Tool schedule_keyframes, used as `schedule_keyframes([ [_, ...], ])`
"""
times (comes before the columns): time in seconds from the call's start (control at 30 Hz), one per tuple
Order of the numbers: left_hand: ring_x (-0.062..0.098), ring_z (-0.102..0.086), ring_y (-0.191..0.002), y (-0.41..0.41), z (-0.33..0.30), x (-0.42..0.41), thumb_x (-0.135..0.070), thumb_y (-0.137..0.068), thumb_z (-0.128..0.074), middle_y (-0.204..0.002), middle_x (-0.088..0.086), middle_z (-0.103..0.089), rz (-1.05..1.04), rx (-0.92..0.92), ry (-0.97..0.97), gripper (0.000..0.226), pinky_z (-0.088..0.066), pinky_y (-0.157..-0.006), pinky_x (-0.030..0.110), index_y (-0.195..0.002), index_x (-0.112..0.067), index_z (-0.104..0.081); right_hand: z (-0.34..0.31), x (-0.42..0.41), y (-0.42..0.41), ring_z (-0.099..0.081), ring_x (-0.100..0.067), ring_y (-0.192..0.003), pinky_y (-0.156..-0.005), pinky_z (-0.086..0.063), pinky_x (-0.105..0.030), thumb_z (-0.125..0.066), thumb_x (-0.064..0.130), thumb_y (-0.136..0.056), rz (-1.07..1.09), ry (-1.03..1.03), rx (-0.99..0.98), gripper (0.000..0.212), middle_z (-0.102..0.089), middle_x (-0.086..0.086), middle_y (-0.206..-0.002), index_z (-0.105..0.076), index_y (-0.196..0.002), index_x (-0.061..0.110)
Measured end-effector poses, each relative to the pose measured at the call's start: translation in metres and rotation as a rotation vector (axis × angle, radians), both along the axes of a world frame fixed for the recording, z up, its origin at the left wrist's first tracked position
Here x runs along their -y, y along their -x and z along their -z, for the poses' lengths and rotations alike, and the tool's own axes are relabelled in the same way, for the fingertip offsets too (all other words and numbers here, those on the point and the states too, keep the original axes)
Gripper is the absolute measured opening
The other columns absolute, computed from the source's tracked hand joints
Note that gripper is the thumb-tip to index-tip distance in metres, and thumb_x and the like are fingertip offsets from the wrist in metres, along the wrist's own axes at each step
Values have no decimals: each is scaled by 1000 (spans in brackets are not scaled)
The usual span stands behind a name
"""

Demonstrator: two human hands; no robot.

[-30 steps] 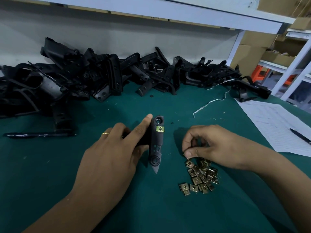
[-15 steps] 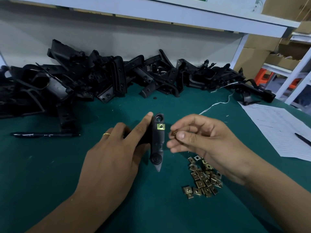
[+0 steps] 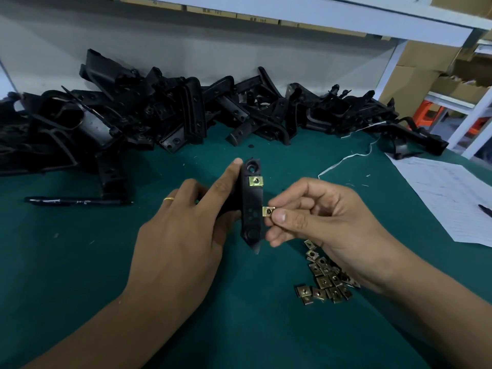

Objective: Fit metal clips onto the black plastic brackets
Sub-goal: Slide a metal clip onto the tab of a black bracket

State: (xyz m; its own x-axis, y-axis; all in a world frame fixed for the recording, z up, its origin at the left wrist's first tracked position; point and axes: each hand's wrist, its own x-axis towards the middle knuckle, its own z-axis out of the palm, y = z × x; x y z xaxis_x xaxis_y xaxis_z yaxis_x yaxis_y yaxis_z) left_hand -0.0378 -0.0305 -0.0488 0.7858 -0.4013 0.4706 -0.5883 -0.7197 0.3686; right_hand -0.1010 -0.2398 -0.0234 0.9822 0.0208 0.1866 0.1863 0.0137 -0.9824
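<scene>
A green work mat [image 3: 80, 262] covers the table, and a long heap of black plastic brackets [image 3: 159, 115] lies along its far edge, so tangled and dark that single parts are hard to separate; the heap runs out of view on the left. At the right edge a printed sheet of paper [image 3: 447, 198] is cut off, its lines too small to read. The left hand [image 3: 181, 241] reaches in from the lower left, wearing a gold ring [image 3: 168, 199], forefinger stretched up along one black bracket [image 3: 251, 206] which it grips upright above the mat; its thumb is hidden behind the bracket. One brass-coloured metal clip [image 3: 256, 181] already sits near the bracket's top. The right hand [image 3: 324, 222], fingers curled, pinches a second clip [image 3: 268, 211] against the bracket's right edge, lower down. Under that wrist lies a small pile of loose clips [image 3: 323, 284], partly covered. A black pen [image 3: 77, 201] lies to the left, its white lettering illegible.
</scene>
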Motion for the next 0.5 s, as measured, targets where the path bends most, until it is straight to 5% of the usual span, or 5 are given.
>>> schedule_keyframes([
  [0.5,15,-44,-77,0,1,-1,-46,-97,-35,-92,-12,-43,94,33,-17,62,-43,-51,33,-158,-47,-27,-4,-1,2,-77,-29,-71,-67,-62,-35,-74,1,-86,-57,56,-3,9,-76,-20,-84,-74,-94,-2],
])
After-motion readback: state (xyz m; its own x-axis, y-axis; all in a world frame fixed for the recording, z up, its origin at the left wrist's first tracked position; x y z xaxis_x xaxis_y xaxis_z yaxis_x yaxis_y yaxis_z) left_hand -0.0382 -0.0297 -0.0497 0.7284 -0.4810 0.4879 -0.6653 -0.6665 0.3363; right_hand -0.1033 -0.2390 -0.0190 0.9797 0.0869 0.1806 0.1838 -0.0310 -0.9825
